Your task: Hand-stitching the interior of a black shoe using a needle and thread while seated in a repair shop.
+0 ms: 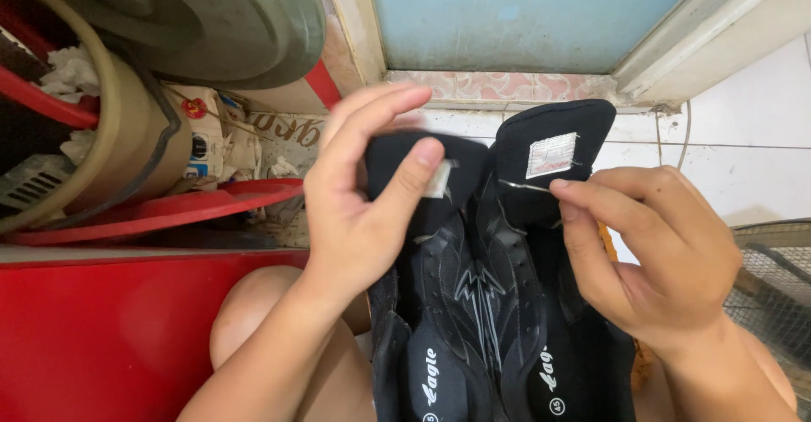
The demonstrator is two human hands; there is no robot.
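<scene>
red ledge (110, 329): far left, glossy red surface; above it a tan tub (127, 135) stuffed with crumpled paper and a grey-green round lid (228, 25). Not touched.
my knee (253, 304): bare, under the left forearm, just beside the ledge.
left hand (359, 194): fingers loosely curled, thumb pressed on the inner face of the left shoe tongue (418, 173), fingertips behind it. A pinch, not a full fist; the other fingers fan out above.
pair of black sneakers (473, 304): held side by side in front of me over my lap, toes down toward me, tongues pulled up and back. Judged light, upper soft and bendy, sole stiffer. Synthetic panels look a bit slick.
where to hold: tongue edges for peeling open; heel or sole sides if lifting the whole pair, my guess.
right shoe tongue (553, 147): padded, floppy, white sewn label (551, 153) facing me.
right hand (650, 253): thumb and index tip nipped on the tongue's lower edge, just under the label; remaining fingers folded, palm against the shoe's side.
wire fan grille (773, 287): far right on white tiled floor (743, 126), apart from my hand.
blue door panel (524, 12): top, behind the shoes.
</scene>
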